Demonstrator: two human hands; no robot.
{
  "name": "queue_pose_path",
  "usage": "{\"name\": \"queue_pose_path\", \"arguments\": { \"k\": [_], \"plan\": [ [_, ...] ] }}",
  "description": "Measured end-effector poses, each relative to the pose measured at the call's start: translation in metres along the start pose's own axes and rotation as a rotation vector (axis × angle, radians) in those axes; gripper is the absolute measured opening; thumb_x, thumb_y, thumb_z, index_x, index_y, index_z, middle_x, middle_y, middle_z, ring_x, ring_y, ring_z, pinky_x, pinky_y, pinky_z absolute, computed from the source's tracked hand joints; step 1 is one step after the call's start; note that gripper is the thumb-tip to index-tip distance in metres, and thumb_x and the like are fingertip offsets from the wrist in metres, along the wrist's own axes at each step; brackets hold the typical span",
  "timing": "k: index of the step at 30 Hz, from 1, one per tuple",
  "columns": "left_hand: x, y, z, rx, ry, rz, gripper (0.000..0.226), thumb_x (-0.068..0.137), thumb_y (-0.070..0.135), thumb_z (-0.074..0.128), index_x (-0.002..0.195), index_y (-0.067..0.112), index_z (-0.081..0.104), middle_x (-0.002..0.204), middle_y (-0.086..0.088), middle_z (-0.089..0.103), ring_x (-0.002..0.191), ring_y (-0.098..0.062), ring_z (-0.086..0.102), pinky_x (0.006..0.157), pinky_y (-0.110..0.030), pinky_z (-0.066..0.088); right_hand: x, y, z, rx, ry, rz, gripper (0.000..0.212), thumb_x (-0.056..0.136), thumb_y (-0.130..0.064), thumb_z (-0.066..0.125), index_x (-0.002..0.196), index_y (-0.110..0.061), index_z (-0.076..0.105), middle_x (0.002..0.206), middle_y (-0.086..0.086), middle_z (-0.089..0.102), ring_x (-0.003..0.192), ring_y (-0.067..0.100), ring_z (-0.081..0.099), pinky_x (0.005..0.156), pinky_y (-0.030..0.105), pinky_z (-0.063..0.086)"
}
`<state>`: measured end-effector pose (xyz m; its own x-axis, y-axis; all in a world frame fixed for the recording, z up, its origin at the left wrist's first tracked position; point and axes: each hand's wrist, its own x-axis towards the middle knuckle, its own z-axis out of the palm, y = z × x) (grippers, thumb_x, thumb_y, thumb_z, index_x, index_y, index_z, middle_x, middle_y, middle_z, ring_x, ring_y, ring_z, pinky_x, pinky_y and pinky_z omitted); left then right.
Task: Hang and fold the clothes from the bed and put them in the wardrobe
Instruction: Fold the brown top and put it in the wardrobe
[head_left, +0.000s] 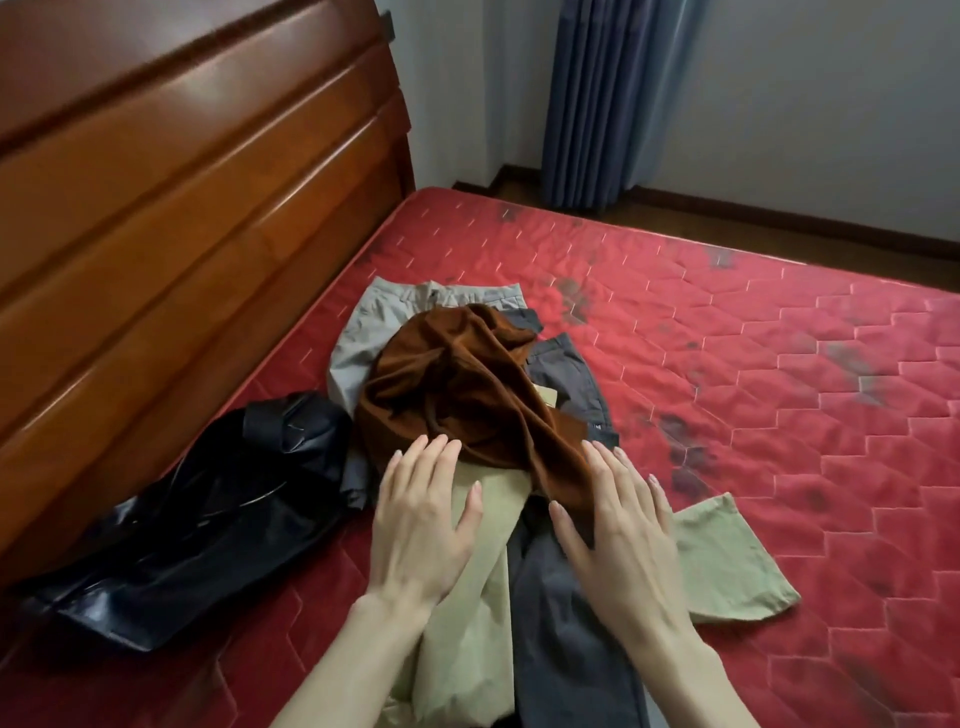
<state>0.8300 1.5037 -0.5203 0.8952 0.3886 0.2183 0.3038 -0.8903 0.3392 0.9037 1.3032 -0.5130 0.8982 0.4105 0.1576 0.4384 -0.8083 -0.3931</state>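
Observation:
A pile of clothes lies on the red quilted mattress. On top is a crumpled brown velvety garment. Under it are light grey trousers, dark grey trousers and khaki trousers, with one khaki leg end spread to the right. A shiny black jacket lies to the left by the headboard. My left hand is flat with straight fingers over the khaki trousers, fingertips at the brown garment's edge. My right hand is flat too, over the dark grey trousers and touching the brown garment.
A tall reddish wooden headboard rises along the left. Blue curtains hang at the far wall, with a strip of wooden floor beyond the mattress. The mattress's right half shows dark stains.

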Motion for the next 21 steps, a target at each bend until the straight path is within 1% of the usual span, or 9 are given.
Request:
{"name": "queue_pose_path", "arguments": {
  "k": [3, 7, 11, 14, 16, 18, 21],
  "plan": [
    [0.019, -0.027, 0.048, 0.026, -0.028, 0.002, 0.057, 0.098, 0.046, 0.044, 0.143, 0.013, 0.058, 0.146, -0.003, 0.059, 0.143, -0.02, 0.045, 0.123, -0.046, 0.033, 0.025, 0.007, 0.047, -0.022, 0.006, -0.012, 0.07, 0.093, -0.041, 0.07, 0.153, -0.016, 0.044, 0.155, 0.001, 0.051, 0.149, 0.022, 0.04, 0.122, 0.048, 0.031],
    [0.048, -0.062, 0.098, 0.08, -0.043, 0.03, 0.058, 0.097, 0.045, 0.042, 0.142, 0.013, 0.058, 0.144, -0.004, 0.06, 0.141, -0.023, 0.048, 0.122, -0.046, 0.033, 0.061, 0.017, 0.102, -0.051, 0.017, -0.035, 0.067, 0.093, -0.04, 0.07, 0.151, -0.015, 0.047, 0.152, 0.003, 0.053, 0.146, 0.024, 0.044, 0.119, 0.05, 0.037],
    [0.068, -0.089, 0.127, 0.12, -0.045, 0.032, 0.055, 0.097, 0.04, 0.048, 0.142, 0.01, 0.058, 0.145, -0.008, 0.059, 0.142, -0.026, 0.047, 0.121, -0.048, 0.034, 0.087, 0.026, 0.144, -0.068, -0.046, -0.04, 0.067, 0.096, -0.041, 0.065, 0.153, -0.014, 0.044, 0.155, 0.005, 0.05, 0.149, 0.027, 0.041, 0.12, 0.052, 0.034],
    [0.081, -0.107, 0.139, 0.149, -0.035, 0.033, 0.055, 0.098, 0.037, 0.048, 0.144, 0.009, 0.056, 0.147, -0.011, 0.057, 0.143, -0.028, 0.046, 0.12, -0.05, 0.034, 0.102, 0.028, 0.167, -0.074, -0.069, -0.046, 0.068, 0.096, -0.04, 0.066, 0.154, -0.013, 0.043, 0.155, 0.007, 0.05, 0.148, 0.028, 0.042, 0.12, 0.051, 0.034],
    [0.089, -0.117, 0.145, 0.177, -0.018, 0.034, 0.055, 0.098, 0.035, 0.048, 0.146, 0.009, 0.053, 0.151, -0.012, 0.053, 0.145, -0.029, 0.043, 0.121, -0.05, 0.032, 0.113, 0.027, 0.18, -0.08, -0.069, -0.044, 0.069, 0.095, -0.04, 0.066, 0.154, -0.012, 0.043, 0.154, 0.007, 0.051, 0.147, 0.029, 0.043, 0.119, 0.051, 0.036],
    [0.098, -0.126, 0.149, 0.209, 0.009, 0.043, 0.057, 0.1, 0.032, 0.051, 0.152, 0.01, 0.046, 0.158, -0.012, 0.044, 0.149, -0.03, 0.037, 0.121, -0.051, 0.03, 0.126, 0.024, 0.192, -0.076, -0.056, -0.041, 0.069, 0.095, -0.039, 0.066, 0.154, -0.011, 0.042, 0.155, 0.008, 0.05, 0.146, 0.029, 0.043, 0.118, 0.051, 0.036],
    [0.116, -0.137, 0.151, 0.247, 0.051, 0.031, 0.065, 0.098, 0.028, 0.054, 0.158, 0.011, 0.035, 0.164, -0.014, 0.033, 0.152, -0.033, 0.029, 0.121, -0.056, 0.028, 0.15, 0.016, 0.203, -0.015, -0.045, -0.028, 0.072, 0.097, -0.037, 0.065, 0.157, -0.011, 0.036, 0.157, 0.01, 0.046, 0.147, 0.029, 0.041, 0.12, 0.048, 0.034]
  ]
}}
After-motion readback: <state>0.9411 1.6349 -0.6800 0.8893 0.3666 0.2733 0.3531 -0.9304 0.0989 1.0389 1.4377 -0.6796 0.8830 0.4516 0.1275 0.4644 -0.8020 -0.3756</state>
